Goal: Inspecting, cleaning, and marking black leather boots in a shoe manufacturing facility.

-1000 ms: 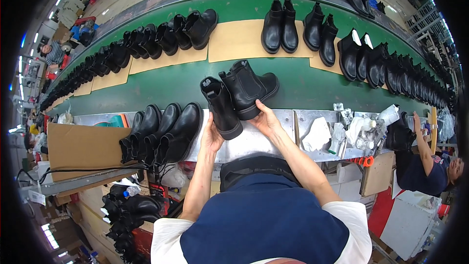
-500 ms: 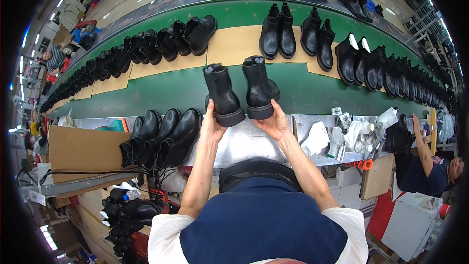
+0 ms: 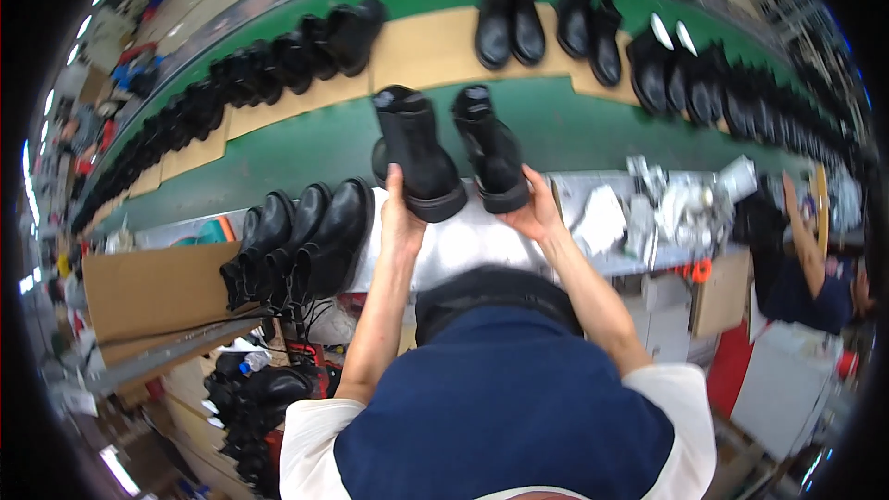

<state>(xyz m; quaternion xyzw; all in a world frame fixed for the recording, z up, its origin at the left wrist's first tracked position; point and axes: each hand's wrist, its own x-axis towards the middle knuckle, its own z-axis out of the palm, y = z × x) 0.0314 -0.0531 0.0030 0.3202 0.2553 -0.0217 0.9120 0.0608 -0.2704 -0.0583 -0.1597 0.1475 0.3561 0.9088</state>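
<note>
Black boots (image 3: 419, 153) (image 3: 491, 150), gripped one in each of the hands (image 3: 400, 222) (image 3: 534, 215), now stand more upright

Two black ankle boots (image 3: 454, 153) — upright, side by side, soles nearest.

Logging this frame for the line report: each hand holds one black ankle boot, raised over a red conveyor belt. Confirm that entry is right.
Not quite: the conveyor belt is green, not red, as the head view shows. The rest stands: the left hand holds one black ankle boot and the right hand holds the other boot, both raised over the belt.
</note>
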